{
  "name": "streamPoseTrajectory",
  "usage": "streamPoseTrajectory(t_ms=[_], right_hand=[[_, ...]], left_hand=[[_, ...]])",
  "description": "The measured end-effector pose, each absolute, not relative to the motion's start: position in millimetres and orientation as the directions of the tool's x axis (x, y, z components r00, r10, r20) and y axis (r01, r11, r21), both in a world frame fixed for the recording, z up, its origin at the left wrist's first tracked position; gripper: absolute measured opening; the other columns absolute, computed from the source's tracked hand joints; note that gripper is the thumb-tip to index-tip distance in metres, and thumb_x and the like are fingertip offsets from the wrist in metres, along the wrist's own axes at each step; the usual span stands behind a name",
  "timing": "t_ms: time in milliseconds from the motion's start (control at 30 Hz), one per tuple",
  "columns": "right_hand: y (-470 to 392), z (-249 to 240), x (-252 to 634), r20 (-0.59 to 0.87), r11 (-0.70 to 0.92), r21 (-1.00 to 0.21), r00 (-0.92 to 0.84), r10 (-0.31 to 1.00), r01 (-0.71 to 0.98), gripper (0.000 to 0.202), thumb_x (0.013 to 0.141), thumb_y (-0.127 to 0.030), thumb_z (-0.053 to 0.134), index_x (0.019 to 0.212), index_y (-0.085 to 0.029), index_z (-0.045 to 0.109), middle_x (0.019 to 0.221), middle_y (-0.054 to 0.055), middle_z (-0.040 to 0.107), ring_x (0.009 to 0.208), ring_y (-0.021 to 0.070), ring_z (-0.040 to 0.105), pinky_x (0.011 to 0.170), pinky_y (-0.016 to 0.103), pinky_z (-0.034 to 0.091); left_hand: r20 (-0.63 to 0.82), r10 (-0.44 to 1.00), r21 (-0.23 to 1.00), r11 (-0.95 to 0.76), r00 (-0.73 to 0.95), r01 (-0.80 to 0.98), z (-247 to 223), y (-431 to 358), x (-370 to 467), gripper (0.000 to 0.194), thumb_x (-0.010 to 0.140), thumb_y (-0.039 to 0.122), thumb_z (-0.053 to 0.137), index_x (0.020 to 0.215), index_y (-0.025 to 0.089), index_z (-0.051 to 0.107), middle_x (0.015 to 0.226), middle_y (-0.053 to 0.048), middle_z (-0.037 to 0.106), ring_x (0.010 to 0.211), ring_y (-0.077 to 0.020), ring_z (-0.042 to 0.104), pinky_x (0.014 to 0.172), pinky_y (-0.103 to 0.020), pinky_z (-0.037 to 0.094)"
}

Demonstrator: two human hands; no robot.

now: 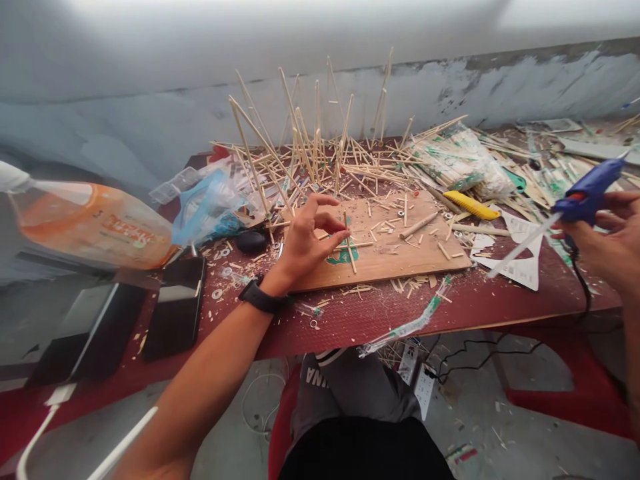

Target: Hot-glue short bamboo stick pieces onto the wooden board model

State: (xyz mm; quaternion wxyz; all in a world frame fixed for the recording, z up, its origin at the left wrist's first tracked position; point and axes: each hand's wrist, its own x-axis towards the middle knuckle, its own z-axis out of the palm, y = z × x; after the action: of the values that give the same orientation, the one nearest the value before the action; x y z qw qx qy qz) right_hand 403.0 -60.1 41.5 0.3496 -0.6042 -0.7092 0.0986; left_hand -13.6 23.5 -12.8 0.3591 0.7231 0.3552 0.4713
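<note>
Glue gun (pixel 590 189) is clasped in right grip (pixel 611 233); left grip (pixel 306 241) curls at stick (pixel 353 261), pinch unclear.

The left hand (pixel 316 237) is positioned above the wooden board (pixel 425 257), its thumb tip at crossed sticks (pixel 362 245); contact cannot be determined. The right hand (pixel 607 237) grips a blue glue gun (pixel 583 199), glue stick (pixel 525 245) protruding rearward. A yellow cutter (pixel 473 205) lies near the board's right edge. A phone (pixel 175 310) lies on the counter (pixel 345 323), left side.
</note>
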Motion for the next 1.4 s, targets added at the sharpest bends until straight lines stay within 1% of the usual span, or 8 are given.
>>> streamPoseTrajectory(t_ms=[200,333,500,633,800,933,1100,1400], right_hand=[[-60,41,327,0.381,0.328,-0.671,-0.071,0.922,0.665,0.024,0.092,-0.037,0.078,0.082,-0.022,0.062,0.077,0.01,0.065,0.071,0.0182,0.058,0.065,0.041,0.041],[-40,44,313,0.316,0.309,-0.827,-0.067,0.946,0.47,0.011,0.09,-0.024,0.075,0.086,-0.019,0.066,0.082,0.011,0.071,0.064,0.0148,0.058,0.06,0.038,0.043],[-6,44,288,0.098,0.128,-0.97,-0.151,0.984,0.208,0.007,0.077,-0.017,0.073,0.083,-0.018,0.068,0.077,0.006,0.07,0.048,0.0113,0.054,0.043,0.031,0.04],[10,31,270,0.035,0.123,-0.957,-0.316,0.948,0.263,0.008,0.083,-0.021,0.074,0.081,-0.02,0.066,0.057,-0.001,0.059,0.043,0.0126,0.051,0.038,0.029,0.036],[10,10,270,0.045,0.195,-0.929,-0.428,0.903,0.315,0.021,0.095,-0.029,0.075,0.08,-0.023,0.06,0.052,-0.004,0.057,0.041,0.0118,0.051,0.037,0.027,0.035],[4,4,272,0.045,0.208,-0.921,-0.442,0.896,0.329,0.024,0.094,-0.035,0.08,0.086,-0.024,0.06,0.054,-0.006,0.057,0.041,0.0107,0.051,0.036,0.026,0.036],[-1,9,268,0.021,0.236,-0.852,-0.418,0.908,0.468,0.035,0.089,-0.049,0.083,0.08,-0.023,0.061,0.055,-0.006,0.054,0.045,0.0103,0.047,0.042,0.028,0.032],[1,-1,267,0.148,0.398,-0.78,-0.474,0.868,0.484,0.029,0.089,-0.048,0.08,0.079,-0.023,0.069,0.06,-0.004,0.051,0.053,0.011,0.041,0.048,0.031,0.027]], left_hand=[[0.419,0.851,0.848,-0.492,0.318,0.199,-13,23,-13,0.046,0.081,0.029,0.078,0.118,0.025,0.052,0.082,0.005,0.078,0.081,-0.0191,0.082,0.082,-0.036,0.068],[0.42,0.85,0.844,-0.494,0.318,0.206,-15,23,-13,0.045,0.081,0.03,0.079,0.118,0.025,0.053,0.082,0.004,0.078,0.08,-0.019,0.082,0.082,-0.036,0.068],[0.43,0.845,0.845,-0.501,0.318,0.187,-15,23,-13,0.044,0.082,0.027,0.079,0.117,0.025,0.053,0.082,0.005,0.078,0.078,-0.018,0.082,0.081,-0.034,0.068],[0.417,0.849,0.851,-0.49,0.324,0.189,-14,20,-12,0.044,0.084,0.027,0.08,0.119,0.025,0.053,0.083,0.005,0.078,0.081,-0.0184,0.082,0.082,-0.035,0.069],[0.41,0.856,0.841,-0.488,0.315,0.233,-12,14,-11,0.042,0.088,0.025,0.079,0.122,0.024,0.054,0.085,0.004,0.078,0.082,-0.018,0.082,0.084,-0.034,0.071],[0.46,0.829,0.806,-0.54,0.317,0.242,-14,14,-12,0.04,0.089,0.02,0.078,0.122,0.023,0.055,0.085,0.005,0.076,0.08,-0.0159,0.082,0.082,-0.03,0.071],[0.549,0.768,0.728,-0.634,0.33,0.262,-21,20,-15,0.044,0.09,0.016,0.079,0.127,0.023,0.056,0.085,0.005,0.076,0.08,-0.0159,0.082,0.079,-0.028,0.07],[0.581,0.759,0.721,-0.648,0.294,0.246,-24,20,-13,0.045,0.088,0.011,0.082,0.126,0.024,0.061,0.092,0.003,0.078,0.08,-0.0167,0.081,0.077,-0.032,0.07]])
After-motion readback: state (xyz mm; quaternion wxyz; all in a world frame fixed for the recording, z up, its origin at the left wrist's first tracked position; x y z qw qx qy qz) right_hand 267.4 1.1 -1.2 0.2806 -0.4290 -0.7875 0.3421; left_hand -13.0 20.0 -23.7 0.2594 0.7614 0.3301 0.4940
